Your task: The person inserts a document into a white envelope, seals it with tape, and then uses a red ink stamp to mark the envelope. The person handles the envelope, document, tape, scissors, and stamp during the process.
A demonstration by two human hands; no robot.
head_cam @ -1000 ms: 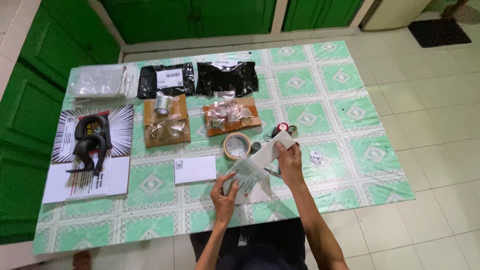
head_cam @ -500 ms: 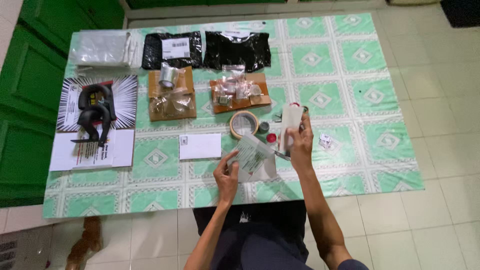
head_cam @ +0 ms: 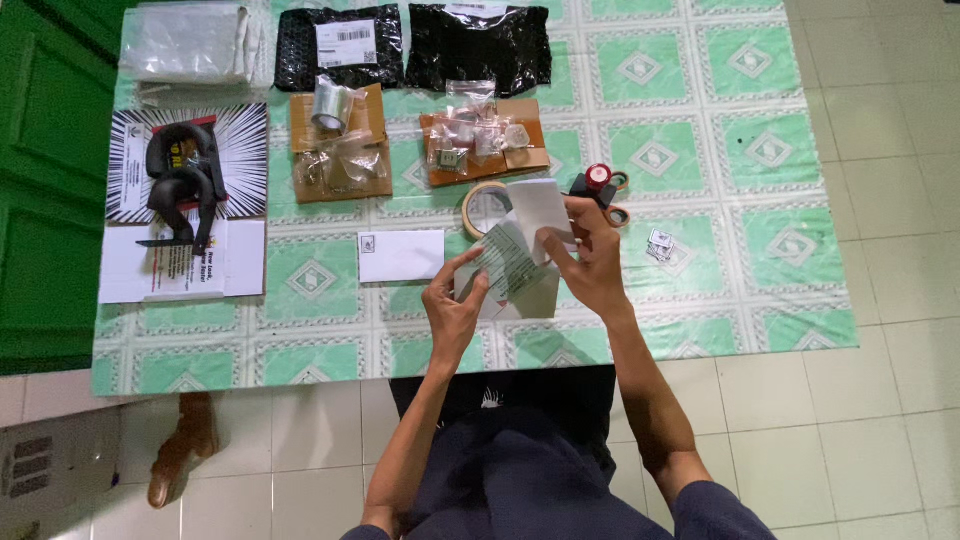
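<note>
Clear bag: a small see-through plastic bag (head_cam: 507, 262) held up over the near middle of the counter, between both hands, in front of a folded white sheet.
White sheet: a white paper sheet (head_cam: 540, 215) standing behind the bag, its top edge near the tape roll.
Left hand: the left hand (head_cam: 455, 310) is closed lightly on the bag's lower left edge, thumb and fingers pinching it.
Right hand: the right hand (head_cam: 590, 262) is curled around the right side of the bag and sheet, fingers closed on them.
Tape roll: a tan tape roll (head_cam: 484, 205) lies flat just beyond the sheet.
Scissors: scissors with orange handles (head_cam: 604, 190) lie just right of the sheet.
White card: a white envelope (head_cam: 401, 256) lies left of the hands.
Counter: a counter (head_cam: 700, 140) covered in a green and white tile-pattern cloth.
Far side: two black bags (head_cam: 410, 45) and two brown cardboard pieces (head_cam: 415, 145) bearing small clear packets.
</note>
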